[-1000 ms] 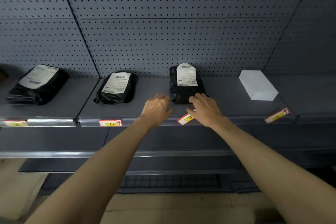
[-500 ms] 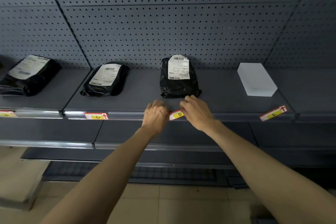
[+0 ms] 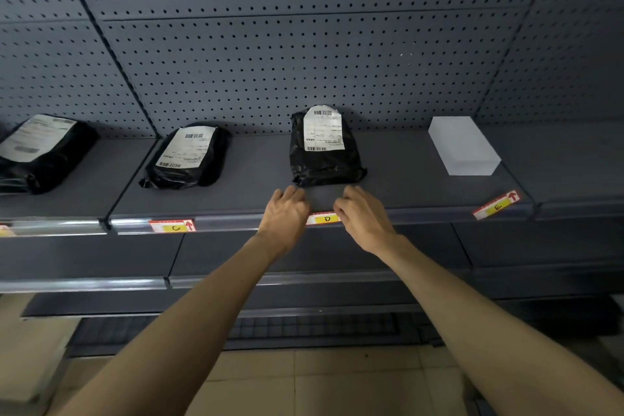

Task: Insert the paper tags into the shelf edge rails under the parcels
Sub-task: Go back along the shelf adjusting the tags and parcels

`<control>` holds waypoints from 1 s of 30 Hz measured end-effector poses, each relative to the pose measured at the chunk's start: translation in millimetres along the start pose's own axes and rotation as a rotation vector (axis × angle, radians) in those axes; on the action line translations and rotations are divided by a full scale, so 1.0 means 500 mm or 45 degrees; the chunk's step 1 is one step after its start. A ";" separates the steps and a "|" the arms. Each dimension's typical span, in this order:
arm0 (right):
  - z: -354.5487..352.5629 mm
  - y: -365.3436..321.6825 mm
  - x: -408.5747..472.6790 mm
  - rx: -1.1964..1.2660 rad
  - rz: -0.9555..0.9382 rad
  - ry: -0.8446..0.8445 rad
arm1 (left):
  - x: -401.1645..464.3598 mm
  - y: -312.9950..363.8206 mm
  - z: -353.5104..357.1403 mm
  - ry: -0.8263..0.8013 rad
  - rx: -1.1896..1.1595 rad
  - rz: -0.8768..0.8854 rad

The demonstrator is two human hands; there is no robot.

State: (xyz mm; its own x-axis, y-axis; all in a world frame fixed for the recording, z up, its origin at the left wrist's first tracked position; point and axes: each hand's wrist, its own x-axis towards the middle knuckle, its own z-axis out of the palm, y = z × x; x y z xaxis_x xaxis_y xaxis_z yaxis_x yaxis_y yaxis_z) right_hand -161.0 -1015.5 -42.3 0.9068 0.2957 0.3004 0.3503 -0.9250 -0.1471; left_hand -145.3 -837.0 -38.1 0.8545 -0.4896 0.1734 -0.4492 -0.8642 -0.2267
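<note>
The paper tag marked D lies level along the shelf edge rail, right under the middle black parcel. My left hand pinches its left end and my right hand pinches its right end. A tag marked C sits flat in the rail below another black parcel. Further right, a tag marked E rests tilted on the rail edge in front of a white box.
A third black parcel lies at the far left, with another tag partly cut off by the frame edge. Pegboard backs the shelf. A lower shelf and tiled floor are below.
The D tag has gone from tilted to level along the rail. Both hands have closed in on its two ends; the view shifted slightly.
</note>
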 end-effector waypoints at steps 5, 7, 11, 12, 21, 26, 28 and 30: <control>0.008 -0.004 0.000 -0.108 0.046 -0.124 | -0.001 0.004 0.004 -0.077 0.008 0.004; 0.009 -0.012 0.001 -0.138 0.044 -0.146 | -0.001 0.009 0.009 -0.110 -0.025 -0.003; -0.002 -0.012 0.006 -0.146 0.028 -0.131 | 0.005 0.003 0.001 -0.074 -0.116 -0.048; -0.010 -0.007 0.005 -0.114 0.033 -0.116 | 0.008 0.001 -0.005 -0.056 -0.174 -0.061; -0.130 0.118 -0.021 -0.125 0.144 0.027 | 0.078 0.046 -0.092 0.161 -0.430 -0.068; -0.188 0.234 -0.063 -0.184 0.199 0.039 | 0.149 0.132 -0.128 0.185 -0.447 -0.031; -0.201 0.286 -0.085 -0.197 0.218 0.034 | 0.176 0.177 -0.131 0.192 -0.437 -0.015; -0.210 0.341 -0.107 -0.209 0.223 0.014 | 0.204 0.230 -0.130 0.185 -0.410 -0.010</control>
State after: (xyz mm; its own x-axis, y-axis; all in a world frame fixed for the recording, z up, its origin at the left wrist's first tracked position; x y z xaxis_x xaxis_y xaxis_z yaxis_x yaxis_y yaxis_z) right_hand -174.4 -1214.1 15.6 0.9474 0.1254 0.2945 0.1442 -0.9886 -0.0430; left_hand -126.8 -993.7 15.6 0.8228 -0.4740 0.3135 -0.5215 -0.8490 0.0852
